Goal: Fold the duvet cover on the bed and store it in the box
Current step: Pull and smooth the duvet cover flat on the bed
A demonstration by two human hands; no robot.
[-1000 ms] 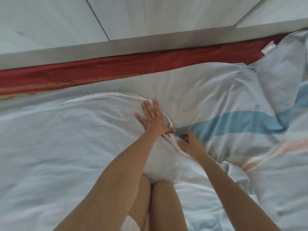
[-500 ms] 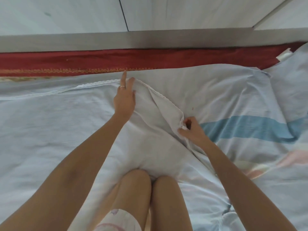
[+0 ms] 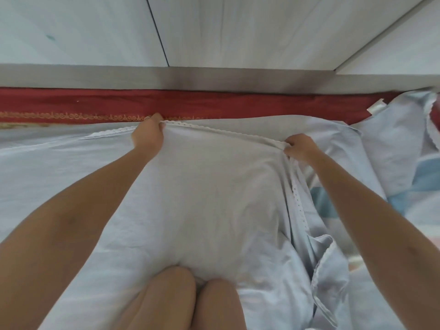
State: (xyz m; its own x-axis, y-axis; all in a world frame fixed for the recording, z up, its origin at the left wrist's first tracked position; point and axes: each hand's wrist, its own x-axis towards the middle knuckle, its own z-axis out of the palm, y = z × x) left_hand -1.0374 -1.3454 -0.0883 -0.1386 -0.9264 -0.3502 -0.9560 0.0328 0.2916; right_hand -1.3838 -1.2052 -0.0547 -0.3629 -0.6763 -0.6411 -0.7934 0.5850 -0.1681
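The pale blue duvet cover point(image 3: 214, 198) with a white lace edge lies spread over the bed in front of my knees. My left hand point(image 3: 148, 135) pinches the lace edge near the red strip. My right hand point(image 3: 298, 146) grips the same edge further right. Between the two hands the edge is stretched in a line. A bunched fold of the cover point(image 3: 321, 270) trails down on the right. No box is in view.
A red bedspread strip point(image 3: 214, 104) with gold trim runs along the far side of the bed. Behind it is a grey ledge point(image 3: 214, 79) and white wall panels. Blue and pink striped fabric point(image 3: 409, 186) lies at the right.
Both hands have moved away from me and apart. The left went from pressing flat to pinching the lace edge. The right carried the edge up and rightward, pulling it taut.
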